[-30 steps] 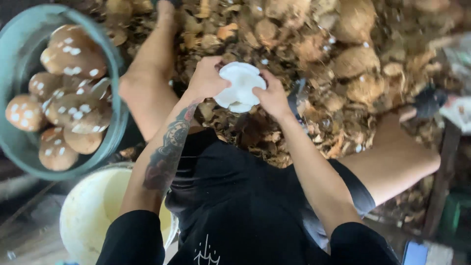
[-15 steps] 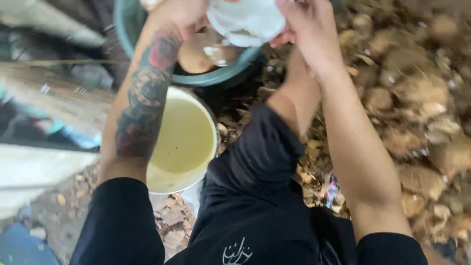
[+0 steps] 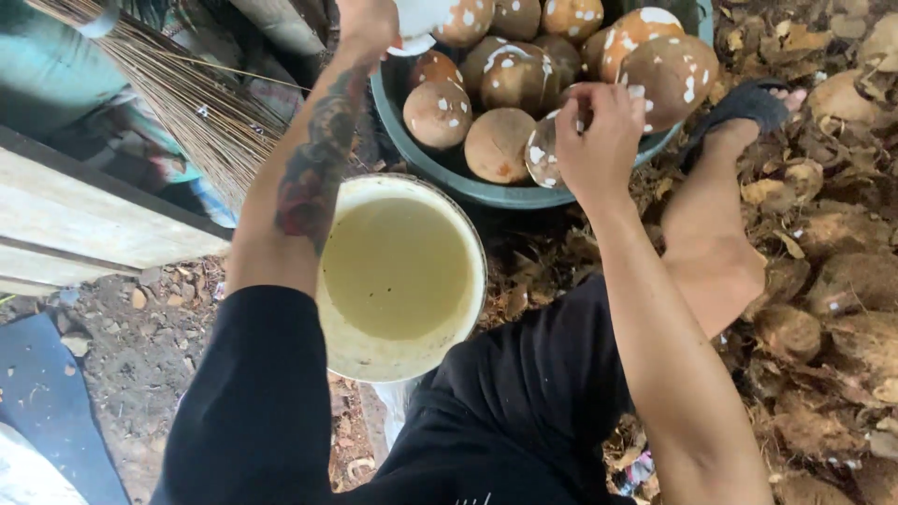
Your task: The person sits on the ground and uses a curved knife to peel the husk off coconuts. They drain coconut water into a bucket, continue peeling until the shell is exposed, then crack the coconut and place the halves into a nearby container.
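My left hand (image 3: 369, 23) is at the top edge, shut on a white peeled coconut (image 3: 421, 21) held above the rim of a teal basin (image 3: 486, 187). The basin is piled with several brown, white-flecked coconuts (image 3: 496, 145). My right hand (image 3: 599, 131) reaches into the basin and closes on one coconut (image 3: 547, 154) near its front rim. A white bucket (image 3: 346, 351) of cloudy yellowish liquid (image 3: 398, 266) stands just below the basin, between my arms.
Heaps of brown coconut husk (image 3: 823, 309) cover the ground on the right. My bare knee (image 3: 716, 266) and sandalled foot (image 3: 748, 103) rest there. A broom of thin sticks (image 3: 187, 103) and a wooden plank (image 3: 84, 224) lie on the left.
My view swung from the husk pile to the basin and bucket. Both hands held the white coconut before; now the left holds it alone and the right has reached into the basin.
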